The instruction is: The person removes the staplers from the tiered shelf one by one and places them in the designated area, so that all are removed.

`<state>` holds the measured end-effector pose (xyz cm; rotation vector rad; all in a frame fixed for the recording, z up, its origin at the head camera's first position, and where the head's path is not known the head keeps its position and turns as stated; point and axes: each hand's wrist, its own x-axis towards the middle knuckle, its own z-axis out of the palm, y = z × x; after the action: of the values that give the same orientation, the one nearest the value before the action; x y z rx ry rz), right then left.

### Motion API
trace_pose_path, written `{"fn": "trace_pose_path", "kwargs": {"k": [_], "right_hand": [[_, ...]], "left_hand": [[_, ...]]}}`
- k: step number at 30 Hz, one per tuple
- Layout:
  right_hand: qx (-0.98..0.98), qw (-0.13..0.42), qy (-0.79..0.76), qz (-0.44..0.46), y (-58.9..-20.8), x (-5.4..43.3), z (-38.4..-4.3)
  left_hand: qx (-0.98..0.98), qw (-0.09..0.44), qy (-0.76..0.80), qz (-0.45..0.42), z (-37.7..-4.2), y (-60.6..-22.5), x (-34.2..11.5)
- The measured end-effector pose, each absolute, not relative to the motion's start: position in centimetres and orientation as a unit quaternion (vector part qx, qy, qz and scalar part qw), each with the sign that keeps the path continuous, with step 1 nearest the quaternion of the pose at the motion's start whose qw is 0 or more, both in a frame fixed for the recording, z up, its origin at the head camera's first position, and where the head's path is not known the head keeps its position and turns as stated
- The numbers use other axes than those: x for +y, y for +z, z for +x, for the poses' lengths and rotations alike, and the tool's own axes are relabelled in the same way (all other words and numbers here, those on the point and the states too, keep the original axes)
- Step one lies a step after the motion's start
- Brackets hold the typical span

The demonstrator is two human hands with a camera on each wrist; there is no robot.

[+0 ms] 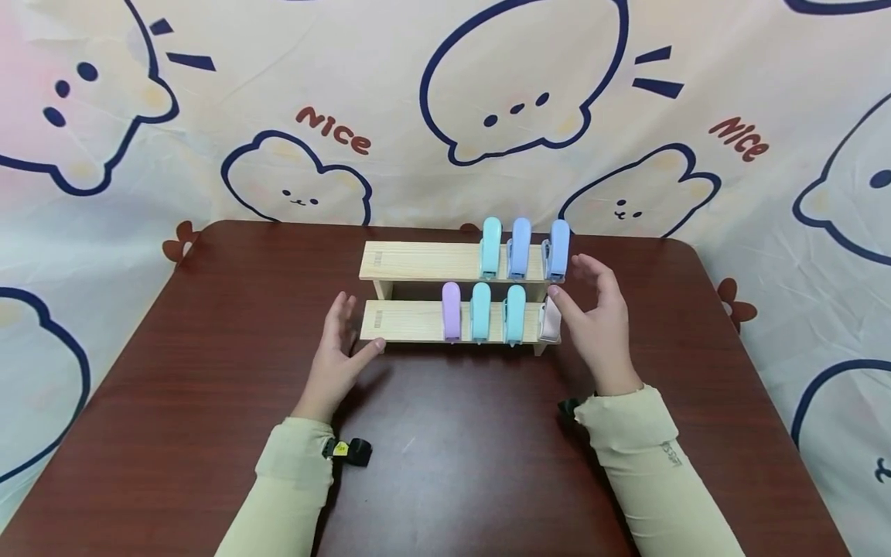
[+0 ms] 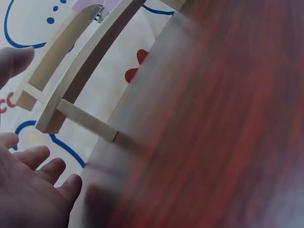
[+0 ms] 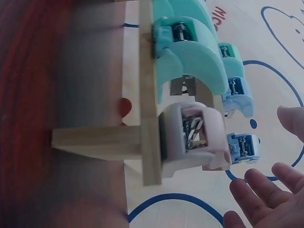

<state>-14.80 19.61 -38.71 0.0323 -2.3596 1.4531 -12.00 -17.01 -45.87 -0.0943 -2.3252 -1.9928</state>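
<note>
A two-tier wooden rack [image 1: 407, 320] bears several small staplers. Its upper shelf carries a teal stapler [image 1: 490, 244] and two blue ones, the outer blue stapler [image 1: 559, 247] at the right end. On the lower shelf stand a purple stapler [image 1: 452, 311], two teal staplers and a pale pinkish-white stapler [image 3: 194, 133]. My left hand [image 1: 336, 367] is beside the rack's left end, fingers spread, thumb close to the lower shelf's front corner. Beside the right end, my right hand [image 1: 600, 333] has its thumb close to the pale stapler. Neither hand holds anything.
The rack stands toward the back of a dark reddish-brown table [image 1: 445, 464]. Behind it hangs a pale cloth [image 1: 404, 77] with cartoon outlines. A black strap device [image 1: 356, 452] is on the left wrist.
</note>
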Motion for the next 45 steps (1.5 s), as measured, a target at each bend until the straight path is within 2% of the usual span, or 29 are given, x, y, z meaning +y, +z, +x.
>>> {"fn": "trace_pose_path", "kwargs": {"k": [14,29,45], "right_hand": [[-0.809,0.210,0.549,-0.011,-38.2,19.0,-16.5],[-0.830,0.178,0.528,-0.038,-38.5,19.3,-17.3],[-0.832,0.175,0.525,-0.036,-38.8,20.2,-17.5]], "left_hand": [[-0.797,-0.011,-0.603,-0.016,-13.8,-46.6,-16.2],[-0.802,-0.016,-0.596,-0.032,-14.7,-46.6,-16.5],[-0.803,-0.024,-0.594,-0.032,-14.7,-46.9,-16.5]]}}
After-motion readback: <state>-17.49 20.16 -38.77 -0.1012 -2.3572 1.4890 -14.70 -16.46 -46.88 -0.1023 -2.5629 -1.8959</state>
